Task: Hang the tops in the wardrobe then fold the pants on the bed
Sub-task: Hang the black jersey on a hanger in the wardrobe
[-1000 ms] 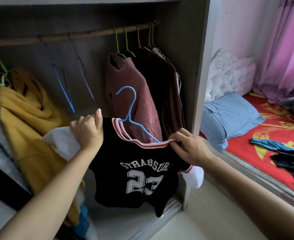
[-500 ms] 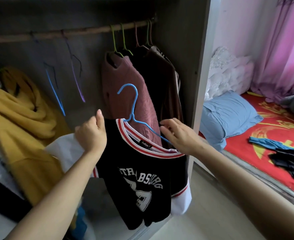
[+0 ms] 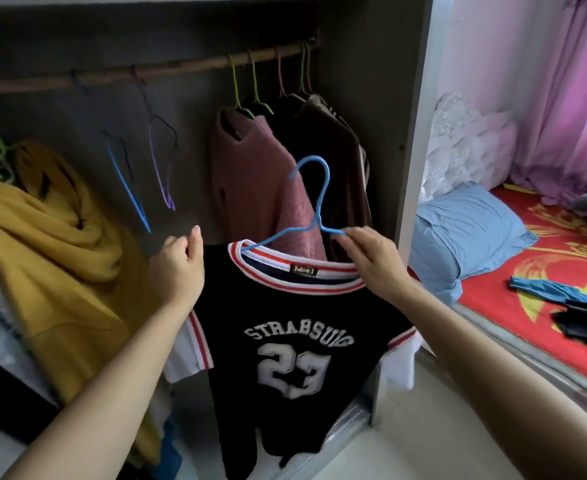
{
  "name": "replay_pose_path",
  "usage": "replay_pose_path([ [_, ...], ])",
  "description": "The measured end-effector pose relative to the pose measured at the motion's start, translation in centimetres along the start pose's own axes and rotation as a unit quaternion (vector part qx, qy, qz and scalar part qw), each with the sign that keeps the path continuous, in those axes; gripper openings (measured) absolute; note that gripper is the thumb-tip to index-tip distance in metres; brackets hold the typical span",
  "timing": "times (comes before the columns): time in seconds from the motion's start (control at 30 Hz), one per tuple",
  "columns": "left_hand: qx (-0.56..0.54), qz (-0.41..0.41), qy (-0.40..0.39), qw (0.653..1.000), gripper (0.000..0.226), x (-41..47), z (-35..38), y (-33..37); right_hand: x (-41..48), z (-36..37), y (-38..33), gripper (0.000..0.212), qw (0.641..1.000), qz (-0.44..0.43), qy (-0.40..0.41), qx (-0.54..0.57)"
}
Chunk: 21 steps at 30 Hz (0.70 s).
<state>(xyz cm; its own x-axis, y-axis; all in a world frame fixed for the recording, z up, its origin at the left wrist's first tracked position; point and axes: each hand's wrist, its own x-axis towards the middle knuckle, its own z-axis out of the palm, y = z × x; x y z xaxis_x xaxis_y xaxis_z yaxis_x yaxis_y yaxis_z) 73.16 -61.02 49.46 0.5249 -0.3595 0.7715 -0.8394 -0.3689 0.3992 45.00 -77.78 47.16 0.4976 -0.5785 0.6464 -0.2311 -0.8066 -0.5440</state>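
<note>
A black jersey top (image 3: 295, 344) with the number 23 and a red-and-white collar hangs in front of the open wardrobe. A blue hanger (image 3: 316, 202) sits in its neck, hook pointing up. My left hand (image 3: 178, 268) grips the top's left shoulder. My right hand (image 3: 371, 261) pinches the hanger's right arm at the collar. The wooden rail (image 3: 181, 69) runs above, well over the hook. Dark pants (image 3: 583, 320) and a blue garment (image 3: 544, 289) lie on the red bed at the right.
On the rail hang a pink top (image 3: 261, 188), dark tops (image 3: 333, 161) and two bare hangers (image 3: 146, 174). A yellow garment (image 3: 50, 258) fills the wardrobe's left. The wardrobe's grey side panel (image 3: 416, 133) stands right of my hands. A blue pillow (image 3: 465, 233) lies on the bed.
The top has swung back to face me. My right hand has moved from the collar onto the hanger's right arm. The hanger now sits straighter in the neck.
</note>
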Motion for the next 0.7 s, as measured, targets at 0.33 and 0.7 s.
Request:
replay_pose_path([
  [0.33,-0.255,-0.047,-0.277,0.925,0.043,-0.1,0.4,2.3,4.4,-1.8,-3.3,0.035,0.992,-0.069,-0.036,-0.095],
  [0.7,-0.37,0.011,-0.225,0.901,0.005,3.2,1.4,5.4,5.2,-5.5,-5.3,0.029,0.981,-0.053,0.043,-0.184],
])
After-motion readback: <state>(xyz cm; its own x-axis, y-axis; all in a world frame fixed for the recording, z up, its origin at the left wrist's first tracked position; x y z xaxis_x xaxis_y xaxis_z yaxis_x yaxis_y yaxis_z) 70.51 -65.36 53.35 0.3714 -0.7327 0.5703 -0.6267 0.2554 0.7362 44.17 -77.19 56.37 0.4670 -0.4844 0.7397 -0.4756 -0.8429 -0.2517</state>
